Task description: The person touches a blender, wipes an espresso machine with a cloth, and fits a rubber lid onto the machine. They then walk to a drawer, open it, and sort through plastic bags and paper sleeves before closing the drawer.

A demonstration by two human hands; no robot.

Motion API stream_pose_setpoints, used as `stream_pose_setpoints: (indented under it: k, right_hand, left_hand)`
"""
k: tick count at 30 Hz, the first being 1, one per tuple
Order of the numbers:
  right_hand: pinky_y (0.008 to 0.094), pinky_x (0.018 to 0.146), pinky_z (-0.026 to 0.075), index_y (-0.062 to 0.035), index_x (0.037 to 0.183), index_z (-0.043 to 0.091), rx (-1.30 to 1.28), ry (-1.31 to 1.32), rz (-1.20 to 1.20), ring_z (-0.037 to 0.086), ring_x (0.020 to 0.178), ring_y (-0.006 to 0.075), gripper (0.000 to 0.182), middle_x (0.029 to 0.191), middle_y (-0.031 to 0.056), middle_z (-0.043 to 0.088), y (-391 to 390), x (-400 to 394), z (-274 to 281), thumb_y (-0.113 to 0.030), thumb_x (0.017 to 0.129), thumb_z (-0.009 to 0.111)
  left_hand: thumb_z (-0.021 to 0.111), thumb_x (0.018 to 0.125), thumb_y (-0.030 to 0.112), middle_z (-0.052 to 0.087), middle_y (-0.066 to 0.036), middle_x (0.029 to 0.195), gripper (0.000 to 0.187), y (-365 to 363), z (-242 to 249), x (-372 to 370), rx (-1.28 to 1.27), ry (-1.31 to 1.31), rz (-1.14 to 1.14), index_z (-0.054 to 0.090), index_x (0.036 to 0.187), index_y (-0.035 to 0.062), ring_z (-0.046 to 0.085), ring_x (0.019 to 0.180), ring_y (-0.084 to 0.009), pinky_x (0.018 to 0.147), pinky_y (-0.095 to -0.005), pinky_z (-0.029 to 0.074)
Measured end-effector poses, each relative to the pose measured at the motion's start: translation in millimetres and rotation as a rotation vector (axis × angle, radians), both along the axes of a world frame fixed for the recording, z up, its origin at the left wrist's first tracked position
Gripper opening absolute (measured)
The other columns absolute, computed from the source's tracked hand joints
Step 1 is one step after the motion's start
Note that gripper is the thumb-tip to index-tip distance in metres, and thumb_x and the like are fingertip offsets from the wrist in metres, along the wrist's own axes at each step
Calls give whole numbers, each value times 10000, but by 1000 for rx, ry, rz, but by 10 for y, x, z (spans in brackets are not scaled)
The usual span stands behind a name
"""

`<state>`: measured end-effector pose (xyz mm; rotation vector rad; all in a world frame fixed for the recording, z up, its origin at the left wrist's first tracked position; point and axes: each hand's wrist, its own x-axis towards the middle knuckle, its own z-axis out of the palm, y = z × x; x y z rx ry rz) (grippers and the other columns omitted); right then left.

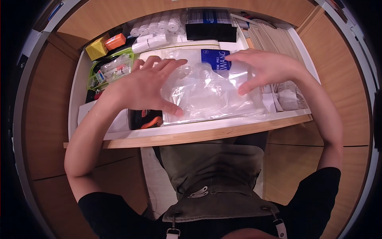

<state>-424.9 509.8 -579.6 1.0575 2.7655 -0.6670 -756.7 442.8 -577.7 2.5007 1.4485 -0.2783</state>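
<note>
The open white drawer (191, 128) is packed nearly wall to wall. A clear crinkled plastic bag (207, 89) fills its middle, a green-rimmed clear case (109, 67) blocks the left, white rolls (157, 30) the far side; free room lies only above.

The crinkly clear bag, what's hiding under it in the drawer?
Under the clear plastic bag, pressed by the left hand and right hand, shows something white and flat. A black and orange thing pokes out at its left edge. Anything deeper is covered.
</note>
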Motion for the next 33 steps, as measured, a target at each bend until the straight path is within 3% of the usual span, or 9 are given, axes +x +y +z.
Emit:
stream_pose_setpoints:
  k: [5, 8, 11, 14, 16, 19, 22, 29, 33]
  right_hand:
    - [393, 1027, 505, 37, 1381, 599, -48, -68, -60, 655, 1186, 323, 640, 1272, 211, 691, -5, 375, 229, -293, 870, 800]
    - [362, 908, 548, 40, 1211, 696, -179, 52, -288, 709, 1015, 282, 376, 1075, 175, 750, 16, 618, 467, -169, 902, 741]
    - [353, 802, 557, 39, 1093, 718, 75, 65, -469, 710, 876, 269, 250, 960, 142, 755, 208, 796, 547, -134, 914, 691]
    - [373, 797, 548, 12, 1075, 710, 408, 265, -244, 699, 918, 275, 205, 1002, 127, 737, 487, 765, 94, -101, 915, 648]
    - [378, 853, 516, -46, 1076, 717, 529, 173, -24, 674, 990, 263, 190, 1054, 96, 715, 682, 720, -316, -119, 917, 644]
    - [400, 976, 447, -109, 1040, 717, 558, -227, -47, 633, 1084, 232, 156, 1055, 93, 695, 717, 757, -483, -183, 911, 669]
    - [461, 1054, 367, -146, 1006, 717, 561, -307, -117, 582, 1166, 216, 160, 1108, 74, 681, 567, 703, -396, -260, 897, 695]
    - [530, 1112, 299, -174, 872, 739, 745, -392, -158, 478, 1311, 259, 110, 1364, 51, 581, 523, 739, -406, -225, 779, 711]
    - [538, 1133, 296, -168, 855, 744, 781, -364, -252, 454, 1373, 283, 122, 1468, 63, 543, 612, 938, -437, -239, 762, 707]
  left_hand:
    - [822, 653, 723, 349, -144, 1643, 1238, 40, 79, -28, 138, -21, 24, 276, 1628, 191, 313, 1502, -415, 1249, -574, 212]
    - [791, 627, 775, 315, -158, 1665, 1264, 81, 34, -107, 204, -99, -5, 301, 1624, 171, 271, 1533, -417, 1249, -547, 236]
    - [742, 684, 786, 300, -184, 1670, 1198, 109, 76, -112, 207, -175, -11, 328, 1615, 154, 244, 1549, -418, 1246, -544, 242]
    - [696, 773, 762, 306, -191, 1665, 1082, 147, 91, -136, 201, -206, -31, 374, 1594, 135, 251, 1547, -410, 1247, -536, 242]
    - [690, 789, 752, 310, -186, 1665, 1051, 182, 71, -139, 180, -228, -20, 391, 1585, 133, 253, 1548, -406, 1246, -534, 245]
    - [697, 843, 681, 343, -188, 1648, 937, 191, 37, -128, 194, -240, -32, 445, 1547, 117, 290, 1530, -414, 1232, -535, 278]
    - [709, 872, 628, 363, -192, 1636, 864, 191, 38, -158, 194, -266, -20, 484, 1517, 99, 313, 1520, -412, 1226, -524, 297]
    - [737, 905, 518, 361, -149, 1648, 759, 196, 69, -190, 169, -310, 46, 514, 1494, 95, 300, 1537, -368, 1235, -486, 285]
    - [735, 945, 344, 526, -156, 1514, 518, 376, 97, -27, 330, -365, -86, 618, 1355, 50, 470, 1423, -363, 1174, -458, 375]
